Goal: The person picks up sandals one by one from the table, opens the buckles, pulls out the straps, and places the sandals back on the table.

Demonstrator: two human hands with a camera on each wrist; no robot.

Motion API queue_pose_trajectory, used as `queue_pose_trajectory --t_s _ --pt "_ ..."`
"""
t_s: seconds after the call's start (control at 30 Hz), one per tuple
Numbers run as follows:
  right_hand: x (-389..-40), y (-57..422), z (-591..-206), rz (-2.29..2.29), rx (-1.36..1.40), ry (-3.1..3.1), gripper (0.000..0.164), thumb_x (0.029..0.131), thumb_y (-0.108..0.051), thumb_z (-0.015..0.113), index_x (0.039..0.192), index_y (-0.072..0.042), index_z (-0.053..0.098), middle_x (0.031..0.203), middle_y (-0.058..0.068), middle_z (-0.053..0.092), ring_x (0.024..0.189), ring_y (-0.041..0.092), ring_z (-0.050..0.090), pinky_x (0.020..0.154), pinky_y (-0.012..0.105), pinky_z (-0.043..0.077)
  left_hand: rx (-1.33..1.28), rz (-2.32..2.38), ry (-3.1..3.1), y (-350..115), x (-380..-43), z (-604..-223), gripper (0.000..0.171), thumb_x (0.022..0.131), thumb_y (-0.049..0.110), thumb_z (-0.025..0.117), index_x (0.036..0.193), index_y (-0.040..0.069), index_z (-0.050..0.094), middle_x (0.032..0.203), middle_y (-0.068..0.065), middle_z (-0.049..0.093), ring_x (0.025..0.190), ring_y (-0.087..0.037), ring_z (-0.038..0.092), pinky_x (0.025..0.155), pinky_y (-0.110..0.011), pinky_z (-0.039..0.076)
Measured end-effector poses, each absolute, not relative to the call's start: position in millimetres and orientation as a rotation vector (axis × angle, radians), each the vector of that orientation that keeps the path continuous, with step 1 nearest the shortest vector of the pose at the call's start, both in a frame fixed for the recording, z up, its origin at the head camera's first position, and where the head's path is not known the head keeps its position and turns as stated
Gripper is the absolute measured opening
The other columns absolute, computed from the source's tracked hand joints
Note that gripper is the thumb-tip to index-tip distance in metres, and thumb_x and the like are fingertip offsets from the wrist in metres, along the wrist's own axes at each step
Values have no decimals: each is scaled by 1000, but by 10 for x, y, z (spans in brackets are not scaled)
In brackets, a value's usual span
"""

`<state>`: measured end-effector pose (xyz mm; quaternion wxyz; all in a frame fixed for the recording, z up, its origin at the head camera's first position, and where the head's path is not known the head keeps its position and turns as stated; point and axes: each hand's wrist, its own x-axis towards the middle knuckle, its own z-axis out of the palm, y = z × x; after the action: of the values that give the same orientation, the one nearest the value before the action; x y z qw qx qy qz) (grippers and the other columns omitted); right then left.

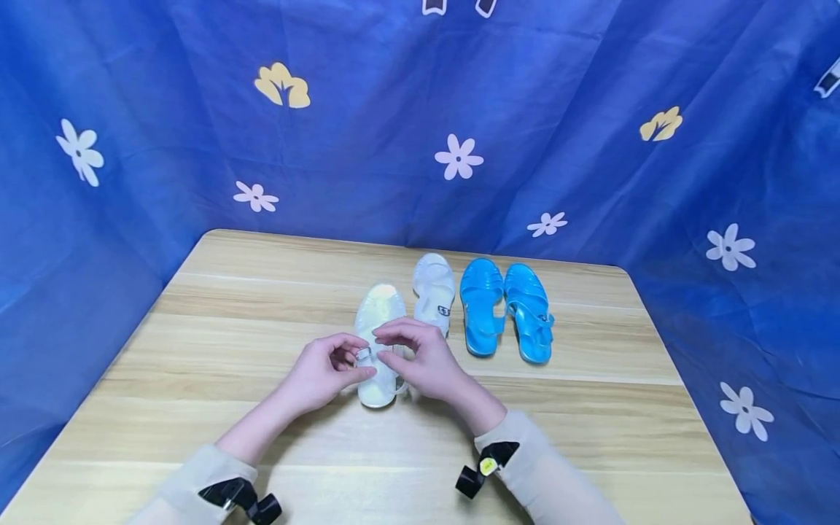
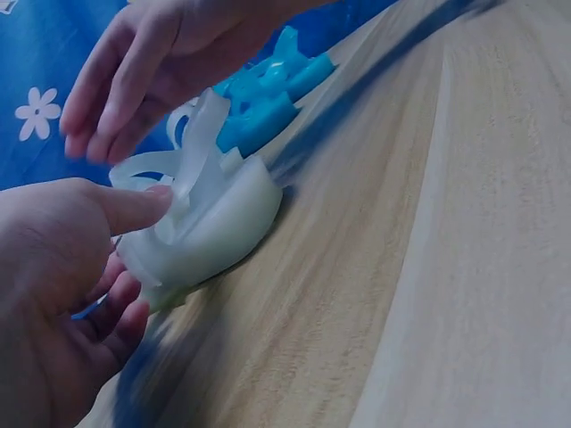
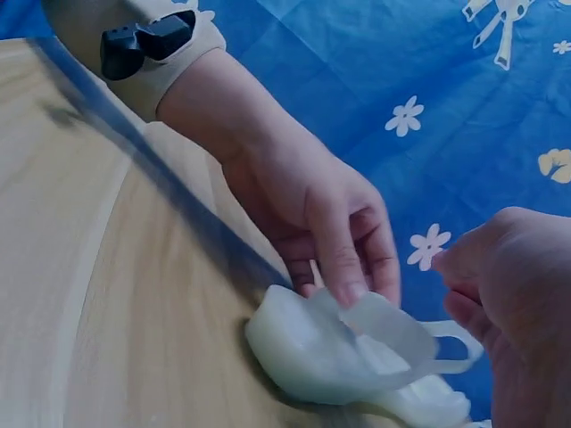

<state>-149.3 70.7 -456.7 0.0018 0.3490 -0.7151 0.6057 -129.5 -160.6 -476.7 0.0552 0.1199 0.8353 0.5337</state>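
Note:
A translucent white jelly sandal (image 1: pixel 377 306) lies on the table, toe pointing away, with a small buckle (image 1: pixel 363 354) on its left side. At that side my left hand (image 1: pixel 319 372) holds the sandal, its thumb on the strap (image 2: pixel 203 143) and the other fingers lower down in the left wrist view. Over the sandal's right side, my right hand (image 1: pixel 423 357) has its thumb and index finger apart. The left wrist view shows its fingers hanging loosely above a strap loop (image 2: pixel 147 165), with no clear grip on it.
The second white sandal (image 1: pixel 433 288) lies just behind and to the right. Beyond it sits a pair of blue jelly sandals, one left (image 1: pixel 481 321) and one right (image 1: pixel 525 292). A blue patterned curtain (image 1: pixel 367 146) encloses the wooden table (image 1: pixel 590 437).

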Motion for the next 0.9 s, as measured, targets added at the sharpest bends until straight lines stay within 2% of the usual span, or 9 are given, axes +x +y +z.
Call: queue_pose_trajectory --t_s 0.13,0.27,0.5,0.63,0.73,0.9 --pt "-1551 578 -4645 1880 1084 -2327 30 92 8 76 122 6 72 122 21 71 114 23 69 103 33 55 361 1584 2621 -1590 -1301 -4804 46 82 17 93 119 3 72 98 -2 72 89 -20 67 78 -28 58" --pt "-1586 517 -4723 1771 1029 -2450 33 90 3 83 122 2 74 120 12 73 110 19 70 100 28 55 351 1543 2695 -1580 -1302 -4822 50 79 22 96 119 5 71 98 1 73 90 -18 67 80 -31 58" --pt "-1603 541 -4825 1693 937 -2586 30 90 -2 84 118 2 75 111 7 74 101 17 71 94 25 57 310 1512 2663 -1633 -1313 -4788 42 77 28 97 104 7 73 90 0 70 81 -19 65 72 -27 56" --pt "-1613 579 -4895 1786 890 -2609 27 93 -8 83 118 -2 76 109 2 74 98 11 70 92 26 58 320 1513 2584 -1691 -1328 -4768 37 83 29 94 102 5 73 88 -2 70 79 -20 64 69 -26 56" --pt "-1630 598 -4922 1808 928 -2606 26 95 -12 82 119 -4 77 109 0 74 99 10 69 93 28 57 298 1541 2477 -1737 -1338 -4754 32 91 28 86 105 2 73 90 -6 71 76 -23 65 65 -29 58" --pt "-1653 601 -4913 1737 996 -2646 23 96 -11 81 118 -6 79 108 -1 72 100 9 66 93 27 55 210 1571 2347 -1789 -1349 -4726 25 101 21 75 110 -3 73 93 -13 71 74 -25 64 60 -32 58"
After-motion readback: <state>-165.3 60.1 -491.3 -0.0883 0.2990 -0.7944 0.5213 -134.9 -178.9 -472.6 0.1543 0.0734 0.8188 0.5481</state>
